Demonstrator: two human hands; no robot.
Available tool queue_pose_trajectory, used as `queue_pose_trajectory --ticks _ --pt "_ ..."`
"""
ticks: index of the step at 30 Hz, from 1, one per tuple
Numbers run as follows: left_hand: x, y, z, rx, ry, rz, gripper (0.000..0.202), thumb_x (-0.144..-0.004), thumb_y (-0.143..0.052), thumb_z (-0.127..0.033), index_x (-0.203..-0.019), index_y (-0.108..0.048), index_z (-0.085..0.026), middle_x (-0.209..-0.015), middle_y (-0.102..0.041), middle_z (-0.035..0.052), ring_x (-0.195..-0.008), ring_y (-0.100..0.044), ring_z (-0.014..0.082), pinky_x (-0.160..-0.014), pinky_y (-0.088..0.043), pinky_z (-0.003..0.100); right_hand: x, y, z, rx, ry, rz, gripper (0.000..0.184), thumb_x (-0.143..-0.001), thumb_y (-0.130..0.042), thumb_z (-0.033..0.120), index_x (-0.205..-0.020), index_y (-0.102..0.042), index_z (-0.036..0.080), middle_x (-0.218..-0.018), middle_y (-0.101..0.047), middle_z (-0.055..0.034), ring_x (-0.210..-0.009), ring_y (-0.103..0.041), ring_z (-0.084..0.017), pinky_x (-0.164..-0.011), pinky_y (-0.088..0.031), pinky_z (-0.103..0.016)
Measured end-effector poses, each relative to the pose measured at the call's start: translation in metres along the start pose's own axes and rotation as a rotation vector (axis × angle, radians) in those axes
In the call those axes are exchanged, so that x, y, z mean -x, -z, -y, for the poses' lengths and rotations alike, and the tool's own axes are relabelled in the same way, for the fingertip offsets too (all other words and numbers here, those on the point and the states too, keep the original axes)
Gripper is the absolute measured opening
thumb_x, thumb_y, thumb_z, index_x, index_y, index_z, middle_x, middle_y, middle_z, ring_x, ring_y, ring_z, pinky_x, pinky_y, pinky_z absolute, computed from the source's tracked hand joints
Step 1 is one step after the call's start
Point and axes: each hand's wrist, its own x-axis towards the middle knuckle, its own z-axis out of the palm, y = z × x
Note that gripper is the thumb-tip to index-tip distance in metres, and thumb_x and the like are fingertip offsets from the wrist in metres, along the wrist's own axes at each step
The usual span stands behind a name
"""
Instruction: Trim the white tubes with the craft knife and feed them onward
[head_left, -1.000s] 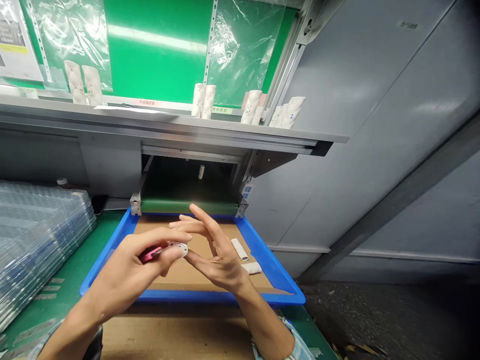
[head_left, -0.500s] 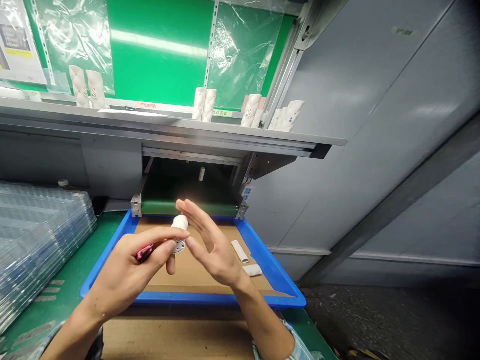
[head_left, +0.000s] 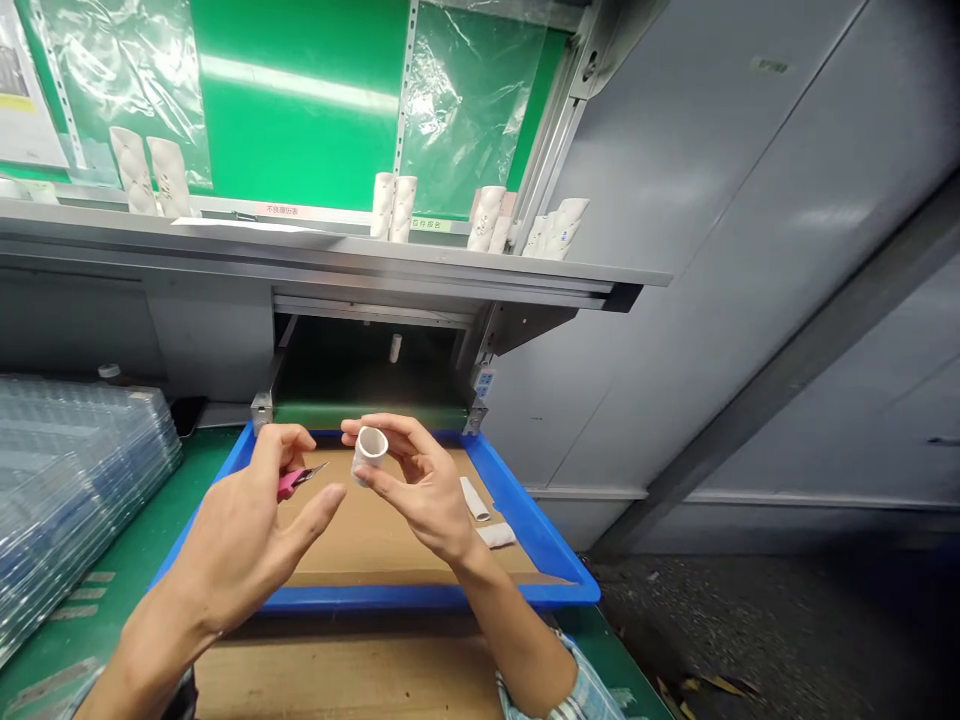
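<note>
Right hand (head_left: 429, 492) has the white plastic tube (head_left: 369, 449) pinched lightly. Index finger on top, thumb underneath, other fingers (head_left: 415, 462) fanned loosely behind it. The tube's open end faces the person, and it is held up in the air above the cardboard liner (head_left: 360, 545) of the blue tray (head_left: 541, 532).

Left hand (head_left: 238, 522) is curled over a pink-handled blade (head_left: 297, 479). The upper fingers clamp the handle, and the thumb sticks out free below the metal tip. The tip points across at the tube, near it but not touching, with a clear gap between.

Risks, as I judge them:
- The right thumb sits just under the tube rim, on the side facing the blade. If the tip closes in and skids off smooth round plastic, that thumb is the first thing in line.
- The two-finger pinch on a slick, hollow part is weak. A sideways push from the blade could spin the tube or pop it out, down into the tray or past its front rim.
- Squeezing harder to stop that could dent the thin wall, and too much blade pressure could gouge the rim.
- The handle grip looks shallow with the thumb off it, so the blade may twist.

Two loose white parts (head_left: 475, 497) lie on the liner just beyond the right-hand fingers, well apart from the blade. A dropped tube could get mixed in with them.
</note>
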Motion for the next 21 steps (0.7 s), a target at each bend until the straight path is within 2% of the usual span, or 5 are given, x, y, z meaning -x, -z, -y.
queue_pose_trajectory --ticks 3,5,9,13,21 --pt "-0.001 0.000 -0.002 0.044 -0.042 0.099 0.026 -0.110 -0.041 -0.049 -0.098 -0.050 -0.028 -0.066 -0.055 -0.0086 -0.048 -0.055 0.0158 -0.049 -0.042 0.026 0.002 0.000 -0.002 0.167 0.158 0.000 0.036 -0.097 -0.084 0.020 -0.129 -0.075 0.033 -0.132 -0.079 -0.0034 -0.124 -0.074 -0.022 -0.113 -0.058 -0.040" --pt "-0.001 0.000 -0.002 0.031 -0.088 0.111 0.029 -0.113 -0.036 -0.043 -0.090 -0.048 -0.028 -0.061 -0.050 -0.0094 -0.044 -0.050 0.0152 -0.046 -0.038 0.026 0.002 0.000 -0.004 0.256 0.241 0.013 0.038 -0.098 -0.083 0.017 -0.131 -0.075 0.034 -0.129 -0.078 -0.0030 -0.121 -0.073 -0.022 -0.108 -0.058 -0.038" --pt "-0.001 -0.003 -0.003 -0.118 -0.215 -0.011 0.037 -0.117 -0.034 -0.039 -0.087 -0.051 -0.026 -0.061 -0.057 -0.0082 -0.046 -0.055 0.0133 -0.047 -0.037 0.024 0.003 0.001 -0.005 0.359 0.308 0.035 0.040 -0.100 -0.079 0.014 -0.134 -0.074 0.033 -0.125 -0.077 -0.0046 -0.119 -0.071 -0.023 -0.102 -0.058 -0.037" --pt "0.003 -0.008 -0.006 -0.307 -0.307 -0.135 0.048 -0.116 -0.038 -0.059 -0.088 -0.055 -0.024 -0.068 -0.070 -0.0046 -0.052 -0.067 0.0134 -0.051 -0.039 0.026 0.005 -0.001 -0.002 0.399 0.330 0.055 0.041 -0.100 -0.079 0.014 -0.136 -0.073 0.032 -0.126 -0.077 -0.0054 -0.119 -0.071 -0.023 -0.100 -0.059 -0.037" --pt "0.003 -0.011 -0.005 -0.470 -0.323 -0.212 0.057 -0.115 -0.037 -0.064 -0.076 -0.050 -0.024 -0.057 -0.061 -0.0058 -0.045 -0.062 0.0125 -0.049 -0.033 0.028 0.007 -0.003 0.004 0.410 0.358 0.107 0.037 -0.103 -0.078 0.020 -0.137 -0.072 0.032 -0.126 -0.078 -0.0070 -0.119 -0.073 -0.025 -0.101 -0.062 -0.039"
